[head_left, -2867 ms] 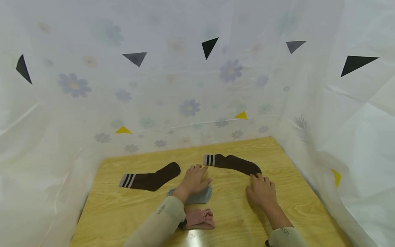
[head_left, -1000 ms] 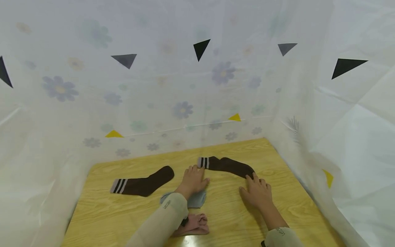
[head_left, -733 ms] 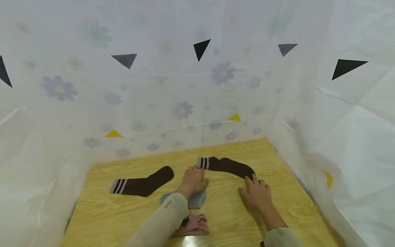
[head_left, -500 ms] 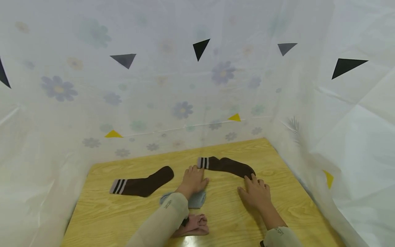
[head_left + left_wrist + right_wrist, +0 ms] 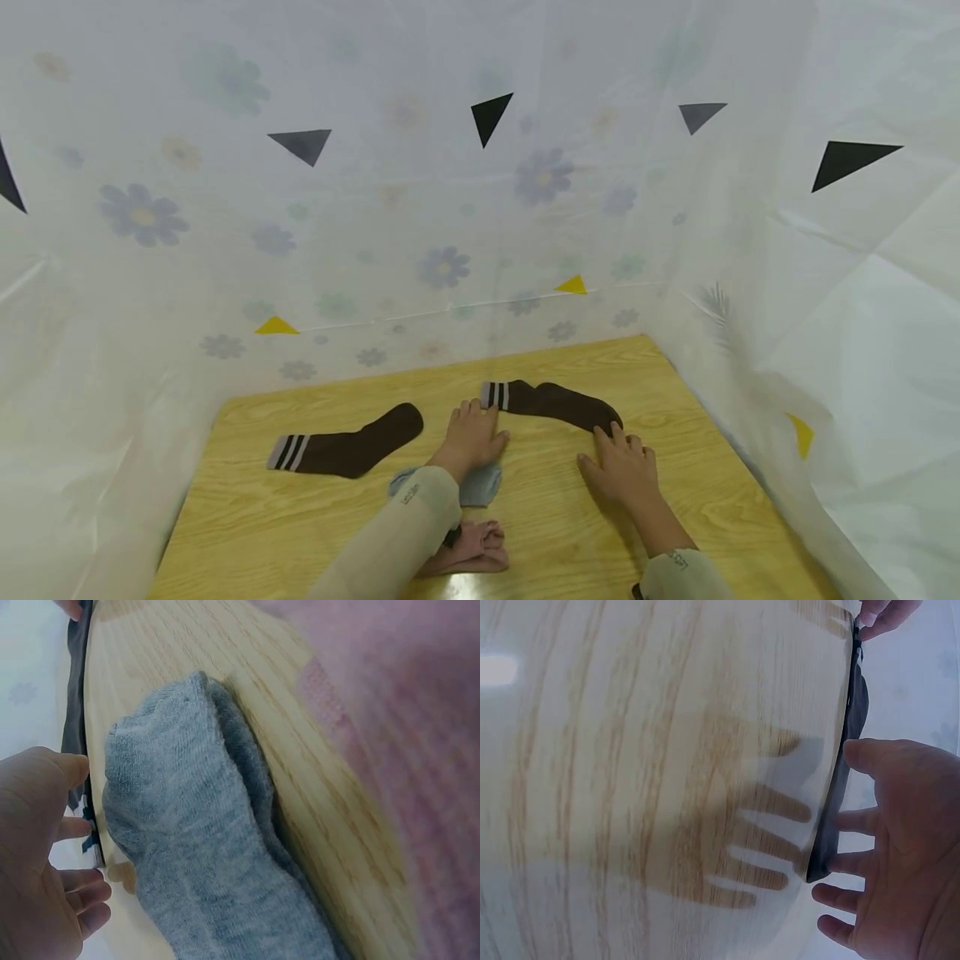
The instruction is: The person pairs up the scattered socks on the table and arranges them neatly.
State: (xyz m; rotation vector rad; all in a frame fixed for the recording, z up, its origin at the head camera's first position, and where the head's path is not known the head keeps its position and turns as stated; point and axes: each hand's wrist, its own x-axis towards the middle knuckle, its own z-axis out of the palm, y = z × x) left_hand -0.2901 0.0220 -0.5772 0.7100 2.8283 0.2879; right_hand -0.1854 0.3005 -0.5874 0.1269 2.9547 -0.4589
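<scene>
A dark brown sock (image 5: 558,402) with a striped cuff lies across the far right part of the table. My left hand (image 5: 468,437) has its fingertips at that cuff, fingers extended. At the toe end, my right hand (image 5: 624,468) touches the sock with loosely spread fingers. A matching dark sock (image 5: 348,443) lies flat on the left. Partly under my left forearm is a folded grey-blue sock (image 5: 202,810), with a folded pink sock (image 5: 480,546) nearer the front edge. In the right wrist view, the dark sock (image 5: 855,712) appears edge-on beside my right hand.
The wood-grain table (image 5: 585,525) carries all the socks. White sheeting (image 5: 420,208) with flower prints and triangle stickers encloses it at the back and both sides. The sleeved left forearm (image 5: 397,525) hides part of the folded socks.
The head view has shifted slightly since the oldest frame. My left fingertips have come closer to the sock's cuff. Over the last second, the hands and socks have barely moved.
</scene>
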